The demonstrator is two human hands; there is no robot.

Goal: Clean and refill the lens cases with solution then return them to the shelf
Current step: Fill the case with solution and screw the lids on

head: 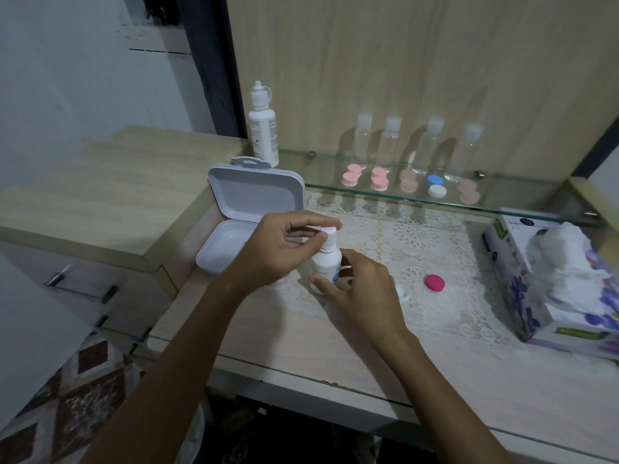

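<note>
White plastic, small and light: the solution bottle [325, 266] stands upright on the lace mat [435, 249] of the counter [335, 349], between both hands; the right hand [360, 286] wraps its fingers round the body low down, while the left hand [278, 249] pinches the cap [330, 233] from above with thumb and fingertips. Judging by its looks, the bottle is thin-walled and will give under a squeeze, so a firm hold low on the body suits it, with only a light twist at the cap; once it is open, too hard a grip could spurt liquid. A pink cap [434, 283] lies just beside the right hand on the mat, and a white piece [403, 293] peeps out at its knuckles; whether that is the open lens case I cannot tell. More lens cases [380, 179] sit on the glass shelf [502, 199] behind, small, smooth and likely slippery when wet.
</note>
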